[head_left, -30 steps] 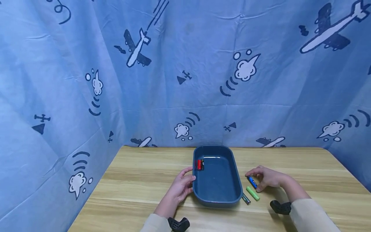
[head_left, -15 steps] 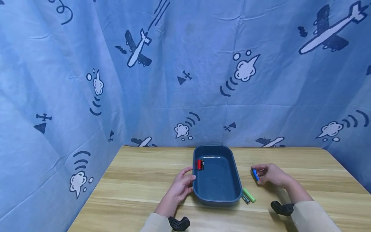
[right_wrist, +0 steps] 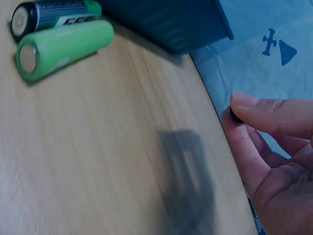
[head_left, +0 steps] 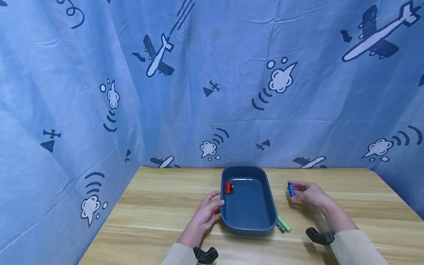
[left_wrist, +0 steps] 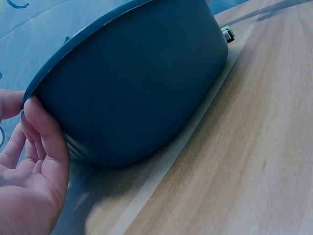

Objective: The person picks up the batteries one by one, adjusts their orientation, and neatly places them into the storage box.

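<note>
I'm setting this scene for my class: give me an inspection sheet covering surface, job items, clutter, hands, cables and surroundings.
Surface: wood-grain table.
Job items: bin, with red battery and black battery inside; green battery and dark-green battery side by side on the table near the bin; blue battery, held.
Clutter: nothing seen.
Hands: left hand grips the bin's rim; right hand pinches the blue battery above the table.
Cables: nothing seen.
Surroundings: blue curtain with printed planes.

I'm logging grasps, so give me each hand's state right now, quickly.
Left hand: holding the dark blue tray by its rim.
Right hand: holding the blue battery between thumb and fingers.
</note>
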`<state>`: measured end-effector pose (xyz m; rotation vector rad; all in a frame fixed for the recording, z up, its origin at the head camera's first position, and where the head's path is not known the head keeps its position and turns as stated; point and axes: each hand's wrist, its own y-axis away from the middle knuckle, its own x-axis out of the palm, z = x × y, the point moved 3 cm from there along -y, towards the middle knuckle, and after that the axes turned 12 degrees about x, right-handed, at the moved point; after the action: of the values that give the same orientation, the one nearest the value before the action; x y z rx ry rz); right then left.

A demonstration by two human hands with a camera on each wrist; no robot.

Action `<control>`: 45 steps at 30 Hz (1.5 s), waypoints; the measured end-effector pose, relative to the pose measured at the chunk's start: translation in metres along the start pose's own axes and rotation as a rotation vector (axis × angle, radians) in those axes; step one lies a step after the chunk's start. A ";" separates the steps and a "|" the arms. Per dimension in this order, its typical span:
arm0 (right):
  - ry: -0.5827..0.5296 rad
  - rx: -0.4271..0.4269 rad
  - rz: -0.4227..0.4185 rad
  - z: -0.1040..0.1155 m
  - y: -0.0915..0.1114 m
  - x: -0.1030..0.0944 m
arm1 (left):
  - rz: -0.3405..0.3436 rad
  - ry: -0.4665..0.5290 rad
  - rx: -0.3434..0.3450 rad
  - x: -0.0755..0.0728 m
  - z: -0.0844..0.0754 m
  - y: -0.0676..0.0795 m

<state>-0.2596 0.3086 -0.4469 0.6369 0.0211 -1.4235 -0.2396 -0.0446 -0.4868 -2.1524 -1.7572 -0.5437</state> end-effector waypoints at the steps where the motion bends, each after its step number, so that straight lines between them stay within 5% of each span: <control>1: 0.003 -0.008 0.001 0.002 0.000 0.001 | 0.001 0.003 0.000 0.000 0.000 0.000; 24: -0.038 -0.092 0.062 0.026 0.004 0.008 | 0.004 -0.004 0.005 0.001 -0.002 0.001; 45: -0.053 -0.082 0.042 0.040 0.004 0.008 | 0.006 -0.004 0.009 -0.001 0.000 0.000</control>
<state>-0.2681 0.2843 -0.4153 0.5294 0.0242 -1.3917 -0.2402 -0.0455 -0.4876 -2.1536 -1.7512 -0.5293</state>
